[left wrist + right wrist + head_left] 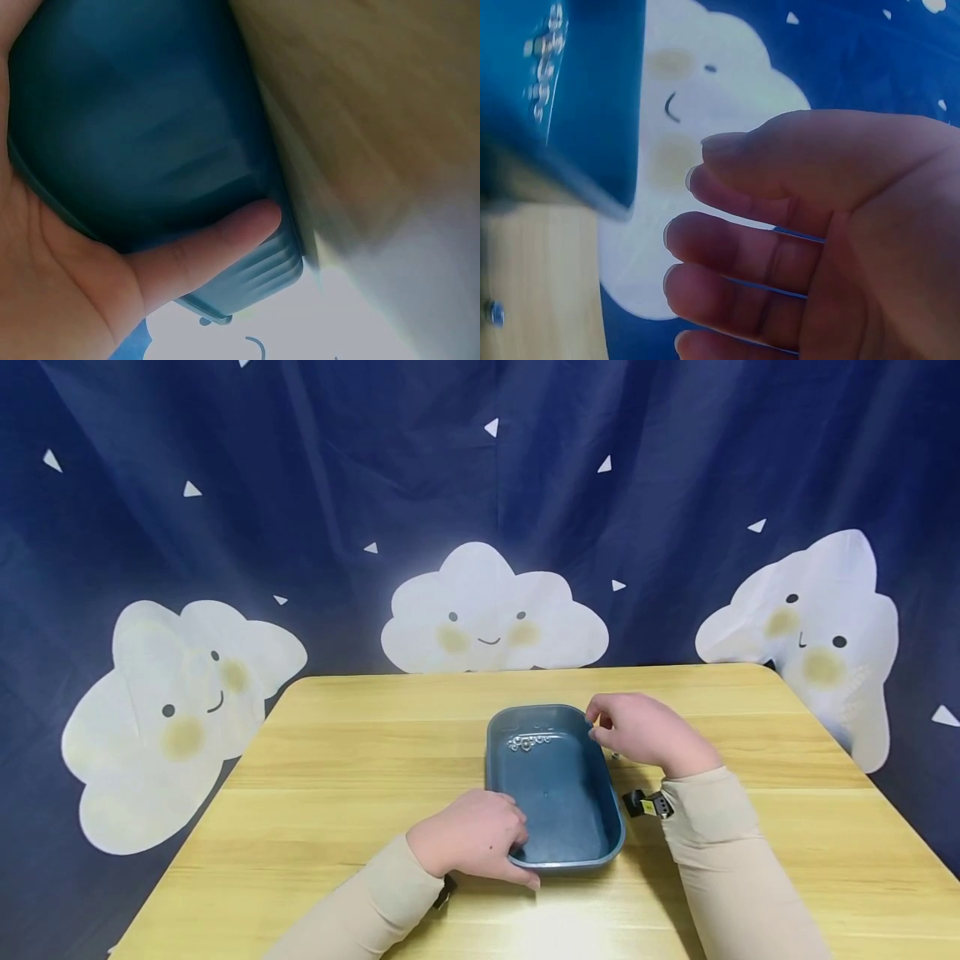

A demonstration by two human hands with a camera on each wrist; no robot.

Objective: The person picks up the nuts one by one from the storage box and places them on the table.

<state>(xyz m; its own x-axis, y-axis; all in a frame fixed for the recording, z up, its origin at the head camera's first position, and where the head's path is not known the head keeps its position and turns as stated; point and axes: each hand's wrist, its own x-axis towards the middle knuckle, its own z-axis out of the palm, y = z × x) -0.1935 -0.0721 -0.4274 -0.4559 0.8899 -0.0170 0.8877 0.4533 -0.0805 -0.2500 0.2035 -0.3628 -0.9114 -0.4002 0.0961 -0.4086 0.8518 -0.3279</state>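
"Smiling clouds on a dark blue curtain backed your wooden worktop. Where was your tray?"

"On the worktop before you, its near left corner held in your left hand, fingers over the rim, thumb outside. Small shiny pieces lay inside, towards the far end."

"And your right hand?"

"By the far right corner, loosely bent; whether it touched the rim was unclear. That grip looked narrow, thumb close to the first fingertip, with nothing showing in it. Near it, one loose piece lay on the worktop, outside the tray."

"What did the step ask of you?"

"It looked like gathering pieces, so you did best to steady the tray without tipping it, pinch lightly with your fingertips and release low. Squeezing too hard could have sent so small a piece skidding."
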